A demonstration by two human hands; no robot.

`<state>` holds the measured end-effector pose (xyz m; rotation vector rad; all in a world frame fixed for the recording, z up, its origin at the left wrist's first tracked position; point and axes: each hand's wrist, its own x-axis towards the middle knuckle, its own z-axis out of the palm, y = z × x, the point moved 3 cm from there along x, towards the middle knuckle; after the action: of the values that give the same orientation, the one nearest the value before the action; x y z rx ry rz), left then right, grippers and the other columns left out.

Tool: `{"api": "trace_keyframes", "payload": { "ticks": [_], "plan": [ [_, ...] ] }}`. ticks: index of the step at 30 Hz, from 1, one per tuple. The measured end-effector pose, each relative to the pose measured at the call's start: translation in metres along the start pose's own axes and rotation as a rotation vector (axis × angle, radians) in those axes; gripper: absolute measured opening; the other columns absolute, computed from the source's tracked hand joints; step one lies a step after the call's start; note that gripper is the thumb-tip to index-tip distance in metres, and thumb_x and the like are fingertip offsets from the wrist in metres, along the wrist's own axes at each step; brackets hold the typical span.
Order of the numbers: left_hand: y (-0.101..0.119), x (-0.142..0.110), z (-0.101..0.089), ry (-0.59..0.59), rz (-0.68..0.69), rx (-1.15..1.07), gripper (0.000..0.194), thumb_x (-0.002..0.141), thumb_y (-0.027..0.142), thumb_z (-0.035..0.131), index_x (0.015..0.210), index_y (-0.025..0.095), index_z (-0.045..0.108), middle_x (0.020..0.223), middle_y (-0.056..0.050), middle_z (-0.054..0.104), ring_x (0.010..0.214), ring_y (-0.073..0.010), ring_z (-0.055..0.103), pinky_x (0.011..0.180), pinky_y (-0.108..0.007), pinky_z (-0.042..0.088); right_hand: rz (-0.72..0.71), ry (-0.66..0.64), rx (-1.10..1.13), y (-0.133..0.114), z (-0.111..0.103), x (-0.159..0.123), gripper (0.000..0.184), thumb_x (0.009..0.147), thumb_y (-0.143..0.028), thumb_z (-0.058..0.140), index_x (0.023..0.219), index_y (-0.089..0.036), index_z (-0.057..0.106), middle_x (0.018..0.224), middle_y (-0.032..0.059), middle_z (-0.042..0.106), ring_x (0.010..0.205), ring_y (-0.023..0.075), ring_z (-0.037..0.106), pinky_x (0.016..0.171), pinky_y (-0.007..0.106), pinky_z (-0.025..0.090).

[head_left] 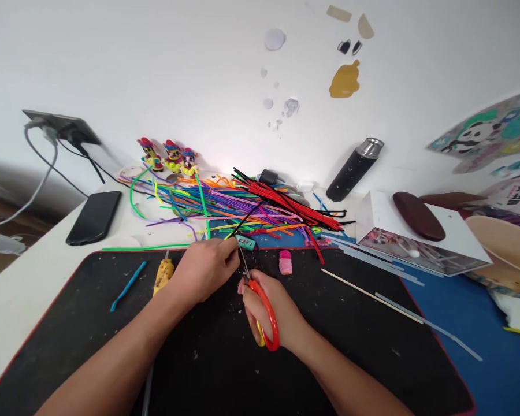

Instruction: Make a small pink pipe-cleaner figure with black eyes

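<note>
My right hand [281,309] is closed around the orange-red and yellow handles of a pair of scissors [271,323]. The blades point up and away, close to the fingertips of my left hand [210,263]. That hand pinches a thin black pipe cleaner [248,218], which slants up to the right over the pile. Whether the blades touch it, I cannot tell. Beside my left wrist lies a yellow wrapped piece [163,273], partly hidden by the arm. A short pink piece [285,262] lies right of the scissors, and a blue twisted strip [128,286] lies far left.
Many coloured pipe cleaners [242,202] are heaped along the back. Several small figures [172,155] stand behind them. A phone [94,218] lies left; a black flask [354,170] and a white box [424,234] stand right. A wooden stick [370,295] rests on the black mat [329,358].
</note>
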<state>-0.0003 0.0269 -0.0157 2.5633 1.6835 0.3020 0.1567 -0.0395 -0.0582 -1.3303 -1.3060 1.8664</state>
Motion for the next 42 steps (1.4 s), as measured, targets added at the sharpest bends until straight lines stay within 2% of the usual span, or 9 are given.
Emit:
{"api": "trace_keyframes", "payload": {
  "ticks": [3, 7, 14, 21, 24, 29, 32, 37, 42],
  "plan": [
    [0.003, 0.001, 0.000, -0.099, -0.043, 0.059, 0.022, 0.099, 0.022, 0.051, 0.087, 0.022, 0.070, 0.076, -0.007, 0.076, 0.070, -0.0251, 0.072, 0.062, -0.034, 0.034, -0.017, -0.026, 0.050, 0.000, 0.003, 0.000, 0.016, 0.093, -0.033, 0.054, 0.106, -0.024, 0.057, 0.049, -0.0108, 0.052, 0.033, 0.0140, 0.051, 0.034, 0.019, 0.037],
    [0.004, 0.001, 0.000, -0.200, -0.051, 0.079, 0.023, 0.101, 0.022, 0.049, 0.093, 0.021, 0.071, 0.082, -0.010, 0.079, 0.076, -0.0283, 0.076, 0.061, -0.035, 0.034, 0.040, -0.051, 0.072, 0.000, 0.007, 0.001, 0.022, 0.090, -0.037, 0.055, 0.108, -0.023, 0.057, 0.048, -0.0110, 0.051, 0.032, 0.0138, 0.049, 0.035, 0.020, 0.036],
    [0.002, 0.003, 0.003, -0.239, -0.059, 0.046, 0.023, 0.100, 0.021, 0.050, 0.094, 0.021, 0.072, 0.082, -0.011, 0.080, 0.075, -0.0295, 0.076, 0.062, -0.034, 0.038, 0.075, -0.065, 0.120, -0.002, 0.009, 0.003, 0.027, 0.087, -0.041, 0.058, 0.107, -0.024, 0.057, 0.046, -0.0120, 0.051, 0.030, 0.0149, 0.046, 0.032, 0.021, 0.036],
    [0.000, 0.004, 0.006, -0.257, -0.095, 0.017, 0.025, 0.100, 0.023, 0.050, 0.090, 0.022, 0.073, 0.080, -0.011, 0.080, 0.070, -0.0279, 0.074, 0.060, -0.034, 0.034, 0.087, -0.073, 0.118, 0.002, 0.007, 0.004, 0.025, 0.089, -0.039, 0.057, 0.108, -0.023, 0.058, 0.049, -0.0117, 0.053, 0.031, 0.0132, 0.047, 0.034, 0.020, 0.036],
    [-0.001, 0.004, 0.008, -0.254, -0.110, 0.007, 0.026, 0.100, 0.024, 0.049, 0.089, 0.022, 0.073, 0.078, -0.011, 0.080, 0.068, -0.0278, 0.073, 0.059, -0.035, 0.031, 0.093, -0.068, 0.096, 0.004, 0.007, 0.004, 0.022, 0.091, -0.037, 0.055, 0.108, -0.023, 0.059, 0.050, -0.0112, 0.054, 0.032, 0.0132, 0.048, 0.036, 0.020, 0.036],
    [0.000, 0.003, 0.010, -0.240, -0.091, -0.035, 0.025, 0.097, 0.025, 0.051, 0.086, 0.022, 0.073, 0.074, -0.010, 0.078, 0.065, -0.0284, 0.072, 0.059, -0.036, 0.030, 0.088, 0.057, -0.012, 0.004, 0.008, 0.004, 0.010, 0.093, -0.031, 0.055, 0.096, -0.022, 0.059, 0.048, -0.0099, 0.047, 0.040, 0.0121, 0.046, 0.041, 0.020, 0.035],
    [-0.001, 0.003, 0.010, -0.227, -0.101, -0.076, 0.024, 0.096, 0.025, 0.052, 0.083, 0.023, 0.072, 0.070, -0.009, 0.076, 0.062, -0.0274, 0.070, 0.058, -0.036, 0.029, 0.099, 0.060, -0.028, 0.002, 0.009, 0.004, 0.009, 0.094, -0.030, 0.055, 0.097, -0.022, 0.060, 0.047, -0.0091, 0.048, 0.041, 0.0124, 0.046, 0.042, 0.021, 0.036],
    [-0.011, 0.002, 0.005, -0.175, -0.130, -0.235, 0.021, 0.096, 0.027, 0.056, 0.086, 0.024, 0.074, 0.072, -0.004, 0.076, 0.064, -0.0226, 0.070, 0.060, -0.031, 0.036, 0.097, -0.023, 0.099, -0.001, 0.006, 0.002, 0.021, 0.094, -0.041, 0.058, 0.104, -0.022, 0.060, 0.048, -0.0107, 0.052, 0.033, 0.0106, 0.041, 0.036, 0.020, 0.035],
    [-0.016, 0.001, -0.004, -0.074, -0.141, -0.354, 0.023, 0.102, 0.031, 0.054, 0.097, 0.025, 0.075, 0.083, -0.003, 0.081, 0.073, -0.0229, 0.074, 0.066, -0.030, 0.043, 0.088, -0.067, 0.204, -0.003, 0.005, 0.002, 0.042, 0.093, -0.058, 0.063, 0.112, -0.021, 0.058, 0.049, -0.0122, 0.052, 0.030, 0.0115, 0.042, 0.032, 0.020, 0.036]
  ]
}}
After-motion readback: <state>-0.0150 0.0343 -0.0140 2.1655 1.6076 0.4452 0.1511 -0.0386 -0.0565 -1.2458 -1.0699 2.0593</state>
